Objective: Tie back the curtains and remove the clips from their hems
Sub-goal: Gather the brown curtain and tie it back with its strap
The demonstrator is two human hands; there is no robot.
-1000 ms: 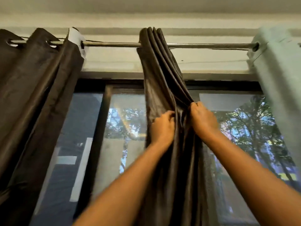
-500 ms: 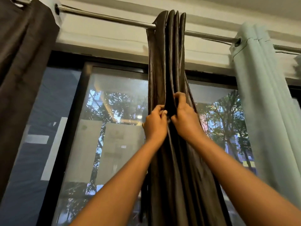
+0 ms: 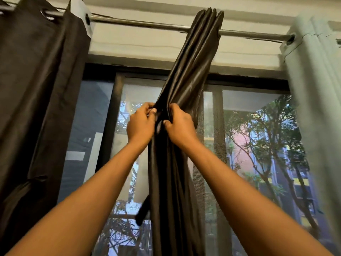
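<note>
Curtain (image 3: 186, 74) bunched between both hands (image 3: 160, 124)

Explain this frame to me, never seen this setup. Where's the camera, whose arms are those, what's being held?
There is no machine here. A person wears one wide-angle camera on the head, so the single view looks out along their own two bare arms, tilted up at a window.

The left hand and the right hand sit side by side, fingers curled round the gathered folds of the dark middle curtain, bunching it into a narrow bundle. That curtain hangs from a metal curtain rod running across the top.

On the same rod, a second dark curtain hangs at the left, and a pale curtain at the right. Behind them is the window, with trees and buildings outside.

No clip or tie-back shows clearly in this view.
</note>
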